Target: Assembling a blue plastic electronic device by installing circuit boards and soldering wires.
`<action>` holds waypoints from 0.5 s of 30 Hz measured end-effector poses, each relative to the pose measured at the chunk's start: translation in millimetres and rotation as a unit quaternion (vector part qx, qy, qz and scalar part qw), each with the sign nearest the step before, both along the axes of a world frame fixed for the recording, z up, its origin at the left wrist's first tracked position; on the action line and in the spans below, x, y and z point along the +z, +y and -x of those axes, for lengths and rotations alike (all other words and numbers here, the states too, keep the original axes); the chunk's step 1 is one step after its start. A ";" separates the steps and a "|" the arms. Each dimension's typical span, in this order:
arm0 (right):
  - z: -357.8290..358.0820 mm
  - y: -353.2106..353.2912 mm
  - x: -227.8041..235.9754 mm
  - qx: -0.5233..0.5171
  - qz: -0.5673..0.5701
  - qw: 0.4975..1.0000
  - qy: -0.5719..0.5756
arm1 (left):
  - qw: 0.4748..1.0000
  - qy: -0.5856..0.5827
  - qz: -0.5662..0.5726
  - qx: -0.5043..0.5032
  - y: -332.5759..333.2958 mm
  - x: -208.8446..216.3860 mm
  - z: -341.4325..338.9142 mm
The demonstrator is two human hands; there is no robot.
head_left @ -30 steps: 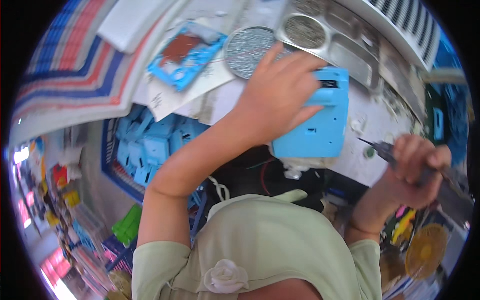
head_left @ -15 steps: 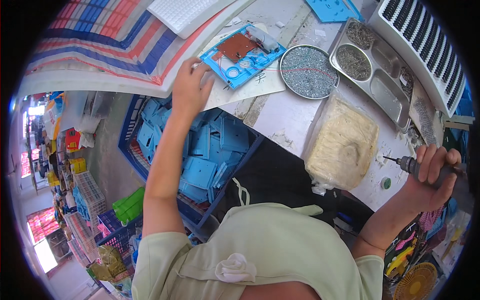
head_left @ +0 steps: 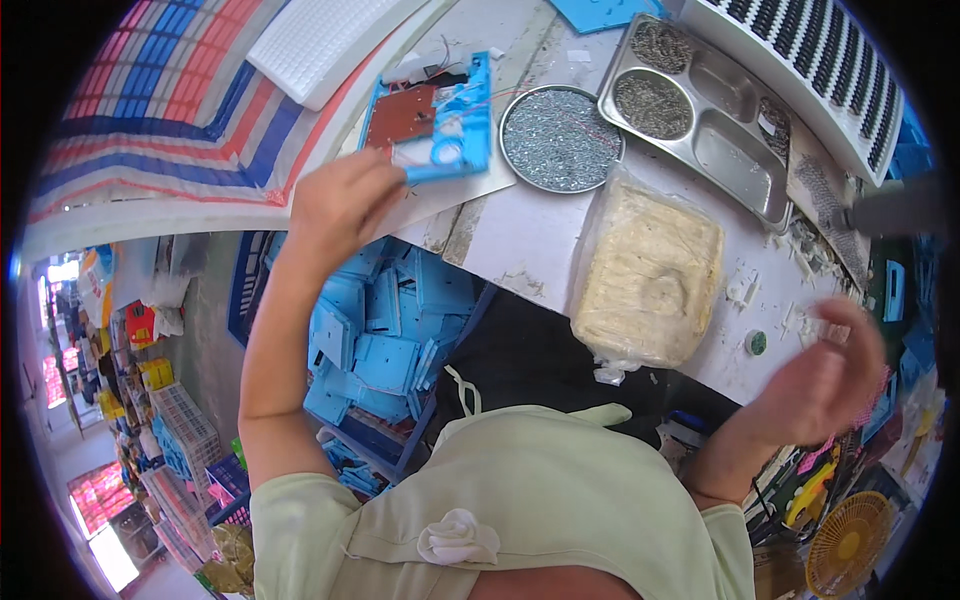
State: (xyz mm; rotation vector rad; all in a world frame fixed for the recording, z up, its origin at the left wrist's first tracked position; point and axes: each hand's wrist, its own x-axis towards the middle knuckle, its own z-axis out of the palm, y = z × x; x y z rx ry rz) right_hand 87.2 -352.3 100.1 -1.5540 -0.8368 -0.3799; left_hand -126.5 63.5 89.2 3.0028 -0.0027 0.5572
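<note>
Blue casing and my two hands. My left hand (head_left: 350,207) is gripping the open blue casing (head_left: 476,118) at its near-left corner, so the casing is lying just ahead and to the right of that hand. It is tilting, its right edge running away from me; this is leaving its long axis uncertain. My right hand (head_left: 822,385) is hovering well apart, at the table's near-right side, and is looking loosely curled; blur is keeping me from telling whether it is holding anything. Relative to it, the casing is lying far to the left and ahead, with the wrapped block (head_left: 650,280) sitting between.
</note>
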 end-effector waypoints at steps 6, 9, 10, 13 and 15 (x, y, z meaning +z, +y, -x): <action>40.5 74.6 -45.1 0.378 -0.059 0.725 0.572 | 0.986 0.038 0.018 -0.160 -107.4 31.3 -15.8; 24.8 59.4 -47.5 0.356 -0.055 0.753 0.550 | 0.969 0.018 0.105 -0.222 -143.2 9.3 -37.8; 19.3 51.9 -47.0 0.331 -0.037 0.776 0.536 | 0.965 0.024 0.119 -0.232 -151.3 1.9 -44.4; 13.1 30.5 -49.6 0.219 0.021 0.860 0.460 | 0.954 0.050 0.147 -0.255 -169.2 -17.1 -59.0; 2.8 5.7 -60.3 0.162 0.099 0.876 0.443 | 0.951 0.068 0.148 -0.262 -177.0 -27.4 -66.9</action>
